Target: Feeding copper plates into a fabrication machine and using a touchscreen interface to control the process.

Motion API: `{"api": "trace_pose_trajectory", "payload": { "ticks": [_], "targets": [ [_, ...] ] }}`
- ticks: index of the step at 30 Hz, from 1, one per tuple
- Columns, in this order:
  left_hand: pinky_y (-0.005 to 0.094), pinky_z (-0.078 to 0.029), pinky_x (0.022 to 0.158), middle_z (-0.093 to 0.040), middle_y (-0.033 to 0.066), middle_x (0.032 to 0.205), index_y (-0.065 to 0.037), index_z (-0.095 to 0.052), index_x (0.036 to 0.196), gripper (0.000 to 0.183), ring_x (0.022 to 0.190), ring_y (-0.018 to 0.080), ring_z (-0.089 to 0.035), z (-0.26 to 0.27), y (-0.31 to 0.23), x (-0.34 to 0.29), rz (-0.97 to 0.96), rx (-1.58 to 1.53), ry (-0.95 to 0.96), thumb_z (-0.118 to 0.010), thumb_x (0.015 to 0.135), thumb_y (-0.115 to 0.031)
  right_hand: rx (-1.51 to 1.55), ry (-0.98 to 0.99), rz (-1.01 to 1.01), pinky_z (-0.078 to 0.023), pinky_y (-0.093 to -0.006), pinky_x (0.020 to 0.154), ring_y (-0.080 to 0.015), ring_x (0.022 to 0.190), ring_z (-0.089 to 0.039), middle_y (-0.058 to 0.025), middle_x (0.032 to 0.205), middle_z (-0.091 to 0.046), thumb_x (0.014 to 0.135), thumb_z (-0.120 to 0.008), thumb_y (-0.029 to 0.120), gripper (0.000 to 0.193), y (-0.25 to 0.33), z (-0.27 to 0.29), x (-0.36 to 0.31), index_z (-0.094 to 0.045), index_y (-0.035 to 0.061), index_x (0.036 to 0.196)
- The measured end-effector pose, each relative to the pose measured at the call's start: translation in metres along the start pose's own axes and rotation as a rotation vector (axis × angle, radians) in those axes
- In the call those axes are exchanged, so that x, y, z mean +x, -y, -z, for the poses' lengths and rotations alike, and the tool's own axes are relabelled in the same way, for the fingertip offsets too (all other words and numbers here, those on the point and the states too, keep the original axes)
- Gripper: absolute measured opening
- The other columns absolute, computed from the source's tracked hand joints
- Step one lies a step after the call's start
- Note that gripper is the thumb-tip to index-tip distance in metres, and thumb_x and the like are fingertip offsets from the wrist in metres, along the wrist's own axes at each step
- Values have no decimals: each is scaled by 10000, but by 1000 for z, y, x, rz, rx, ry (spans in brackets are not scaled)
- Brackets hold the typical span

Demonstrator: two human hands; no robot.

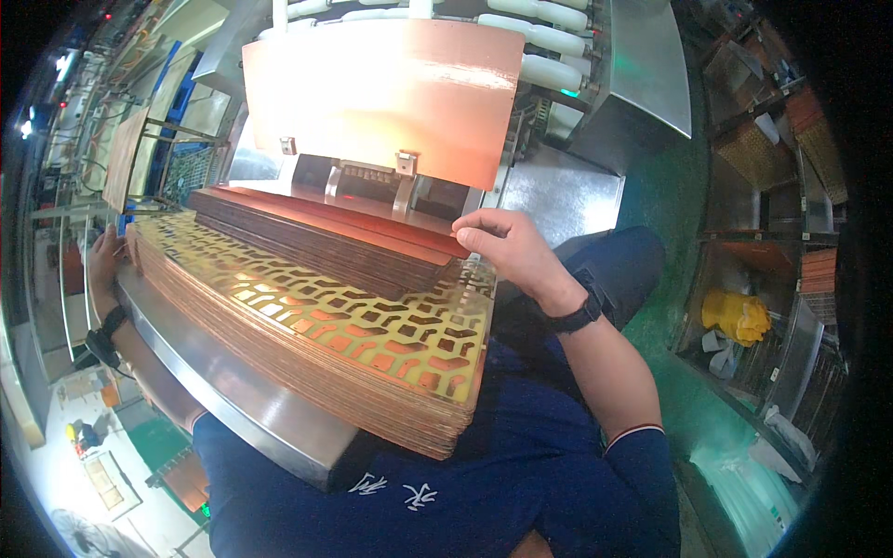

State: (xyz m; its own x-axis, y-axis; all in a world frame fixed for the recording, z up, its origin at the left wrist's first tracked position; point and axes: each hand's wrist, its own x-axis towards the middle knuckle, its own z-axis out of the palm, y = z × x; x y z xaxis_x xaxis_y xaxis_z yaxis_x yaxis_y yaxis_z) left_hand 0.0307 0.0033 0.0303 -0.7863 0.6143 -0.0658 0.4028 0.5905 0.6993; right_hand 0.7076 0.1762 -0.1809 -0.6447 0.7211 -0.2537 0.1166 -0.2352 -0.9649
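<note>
A thick stack of copper-edged boards [307,349] with a yellow and copper pattern on top lies in front of me. Across its far part rests a smaller pile of copper sheets [326,231] with dark brown edges. My right hand [510,249] is closed in a pinch at the right corner of the top copper sheet. My left hand [104,265] is against the left end of the patterned stack, its fingers mostly hidden and dim. Beyond the pile, a large shiny copper panel [391,102] hangs tilted, with small metal clips [406,163] at its lower edge.
A steel ledge [233,391] runs under the stack, close to my body. Behind the panel are white rollers [539,37] and a steel housing [646,74]. Shelves [763,214] at the right hold boards and a yellow bundle [735,316]. A rack [130,158] stands at the far left.
</note>
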Motion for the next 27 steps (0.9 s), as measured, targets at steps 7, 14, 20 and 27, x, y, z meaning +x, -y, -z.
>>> {"api": "trace_pose_trajectory", "payload": {
  "ticks": [7,14,20,27],
  "targets": [
    [299,-509,716,-701,88,953,18,-666,1124,489,825,170,-657,-10,4,1,-38,-102,60,-651,986,-451,-198,-262,214,-508,-306,734,-157,791,-645,-95,849,-713,967,-660,263,291,0,4,4,-721,-21,985],
    [282,-500,720,-694,77,946,22,-687,1116,487,826,155,-656,-4,8,1,-57,-25,14,-650,982,-445,-410,-342,428,-537,-392,789,-340,900,-694,-181,973,-716,962,-667,245,269,-13,3,8,-710,2,1067],
    [279,-499,704,-695,80,945,11,-705,1080,475,809,153,-655,-5,-2,-8,-27,58,-37,-657,976,-450,-442,-316,449,-537,-403,783,-351,877,-685,-178,956,-710,946,-663,161,188,-10,-1,9,-710,1,1031],
    [273,-495,693,-692,75,935,8,-710,1062,478,797,148,-645,-26,-6,-6,-97,55,-51,-655,969,-458,-441,-334,463,-534,-398,774,-344,878,-683,-171,940,-712,944,-671,167,179,-15,5,6,-717,11,1020]
  ]
}}
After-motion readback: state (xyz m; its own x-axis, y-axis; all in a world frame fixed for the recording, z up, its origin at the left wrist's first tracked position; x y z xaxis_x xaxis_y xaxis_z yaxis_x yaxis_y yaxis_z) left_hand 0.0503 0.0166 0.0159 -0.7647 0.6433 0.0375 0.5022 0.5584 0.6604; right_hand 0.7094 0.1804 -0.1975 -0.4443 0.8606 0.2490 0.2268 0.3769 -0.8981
